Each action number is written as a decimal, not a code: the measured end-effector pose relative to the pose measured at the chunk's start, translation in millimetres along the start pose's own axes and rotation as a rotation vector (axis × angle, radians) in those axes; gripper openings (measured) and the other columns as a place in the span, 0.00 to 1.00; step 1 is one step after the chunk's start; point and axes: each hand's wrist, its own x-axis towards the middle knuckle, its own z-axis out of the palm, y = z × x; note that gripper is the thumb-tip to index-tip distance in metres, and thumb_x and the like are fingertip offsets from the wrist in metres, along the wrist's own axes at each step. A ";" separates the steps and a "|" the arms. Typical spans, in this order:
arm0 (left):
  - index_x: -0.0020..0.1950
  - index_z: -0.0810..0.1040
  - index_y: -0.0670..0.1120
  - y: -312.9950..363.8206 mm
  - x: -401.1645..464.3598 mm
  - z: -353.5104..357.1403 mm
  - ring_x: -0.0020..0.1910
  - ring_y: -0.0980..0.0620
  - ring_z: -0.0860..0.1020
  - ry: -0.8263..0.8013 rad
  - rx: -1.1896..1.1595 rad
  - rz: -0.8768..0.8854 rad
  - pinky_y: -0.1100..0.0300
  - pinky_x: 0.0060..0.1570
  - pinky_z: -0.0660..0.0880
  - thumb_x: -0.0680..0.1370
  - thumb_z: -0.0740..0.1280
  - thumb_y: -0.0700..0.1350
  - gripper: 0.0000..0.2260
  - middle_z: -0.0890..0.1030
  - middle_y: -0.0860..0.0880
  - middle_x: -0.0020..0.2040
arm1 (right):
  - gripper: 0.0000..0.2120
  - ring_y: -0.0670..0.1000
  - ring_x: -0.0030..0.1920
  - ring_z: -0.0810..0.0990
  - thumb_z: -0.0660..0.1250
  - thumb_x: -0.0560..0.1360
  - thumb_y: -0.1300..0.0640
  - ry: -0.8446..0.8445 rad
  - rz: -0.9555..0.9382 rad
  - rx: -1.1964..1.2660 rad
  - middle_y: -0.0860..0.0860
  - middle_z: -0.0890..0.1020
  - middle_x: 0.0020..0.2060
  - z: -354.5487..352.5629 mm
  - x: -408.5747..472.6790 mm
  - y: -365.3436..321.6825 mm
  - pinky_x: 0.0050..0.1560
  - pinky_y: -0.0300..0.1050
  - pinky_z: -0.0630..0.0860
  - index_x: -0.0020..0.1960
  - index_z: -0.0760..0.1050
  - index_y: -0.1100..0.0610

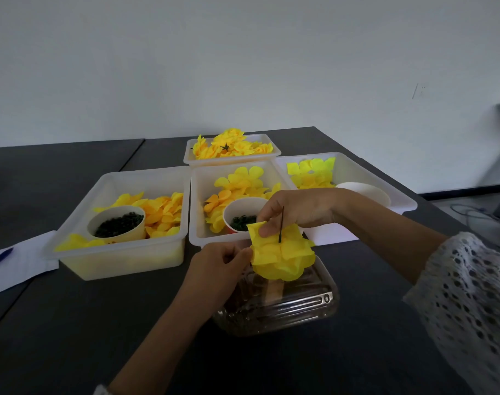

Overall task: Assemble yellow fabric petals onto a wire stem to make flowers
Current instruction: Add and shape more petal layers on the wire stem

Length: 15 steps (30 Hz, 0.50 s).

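hands [243, 240] pinching yellow petals [281, 259], wire stem [281, 225]

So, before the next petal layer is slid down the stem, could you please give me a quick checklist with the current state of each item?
1. Wire stem pokes up through the yellow petal stack: ok.
2. Right hand pinches the top petal beside the stem: ok.
3. Left hand holds the stack's left edge: ok.
4. Stack is held above the clear plastic container, not resting on the table: ok.
5. More petals within reach in the middle tray: ok.
6. Lower layers fully seated on the stem: cannot tell, hidden under the top petal.
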 end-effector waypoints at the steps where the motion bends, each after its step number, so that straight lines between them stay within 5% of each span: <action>1: 0.32 0.75 0.45 0.0 0.2 0.1 0.25 0.61 0.69 0.004 0.006 -0.001 0.70 0.28 0.66 0.79 0.65 0.50 0.17 0.71 0.54 0.25 | 0.07 0.44 0.39 0.83 0.67 0.77 0.61 -0.024 0.012 0.019 0.46 0.85 0.38 -0.7 1.0 -0.1 0.41 0.35 0.77 0.42 0.82 0.55; 15: 0.31 0.76 0.52 7.7 -3.6 -3.6 0.27 0.65 0.73 -0.011 -0.004 -0.049 0.69 0.30 0.65 0.80 0.63 0.50 0.17 0.76 0.59 0.25 | 0.08 0.47 0.48 0.81 0.65 0.79 0.58 0.023 0.090 -0.023 0.48 0.82 0.45 -5.2 -2.1 -4.3 0.48 0.38 0.76 0.55 0.78 0.60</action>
